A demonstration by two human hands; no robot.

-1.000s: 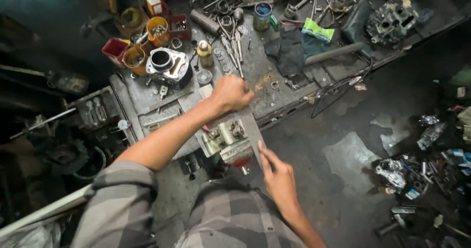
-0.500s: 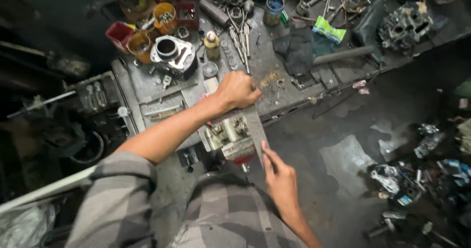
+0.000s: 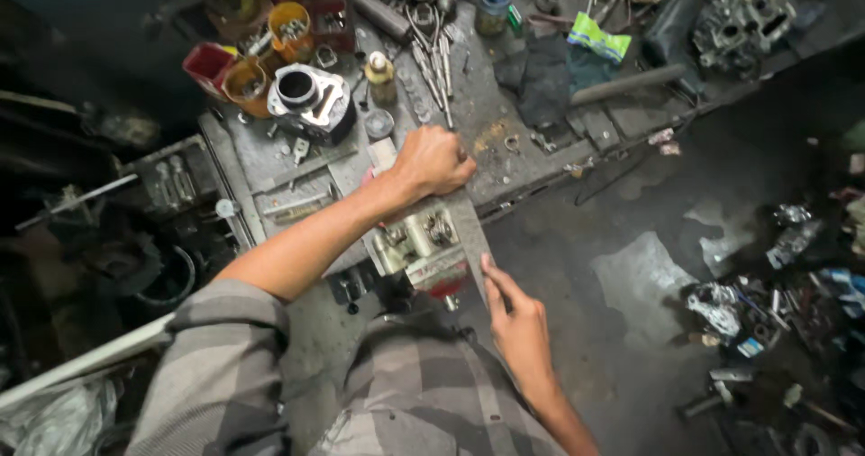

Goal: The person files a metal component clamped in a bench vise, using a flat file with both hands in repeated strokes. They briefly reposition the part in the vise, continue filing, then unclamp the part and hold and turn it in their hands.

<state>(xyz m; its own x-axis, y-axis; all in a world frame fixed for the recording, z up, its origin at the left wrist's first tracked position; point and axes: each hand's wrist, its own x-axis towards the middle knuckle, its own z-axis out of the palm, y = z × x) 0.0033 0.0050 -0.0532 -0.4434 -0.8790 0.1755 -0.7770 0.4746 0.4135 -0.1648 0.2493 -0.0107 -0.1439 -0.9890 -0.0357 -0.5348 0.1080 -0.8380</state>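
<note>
At the front edge of a cluttered workbench [image 3: 505, 163], seen from the head camera, a person in a grey checked shirt works a long flat file [image 3: 468, 240] with both bare hands. Left hand [image 3: 432, 160] is closed in a fist over the file's far end, knuckles up, the arm stretched out across the bench. Right hand [image 3: 515, 316] is near the body, fingers [image 3: 494, 274] laid straight along the file's near end and pressing on it rather than wrapped round; how the thumb sits cannot be made out. Between the two hands the file runs at a slant across a pale metal engine part [image 3: 416, 244] with valve springs showing, which juts off the bench edge just below the left fist. Whether the file touches the part is hidden by its own blade.

Beyond the left fist lie a row of long steel tools [image 3: 432, 59] and a small bottle [image 3: 379, 67]. Further left of that hand stands a finned cylinder [image 3: 308, 100] with a round bore, next to orange and red tubs [image 3: 243, 77] of small parts. Right of the fist sit a dark rag [image 3: 545, 82], a green packet [image 3: 599, 40] and a grey bar [image 3: 626, 84]; an engine case [image 3: 743, 19] rests at the far right corner. Right of the near hand, scrap parts [image 3: 730, 307] lie on the dark concrete floor [image 3: 631, 276].
</note>
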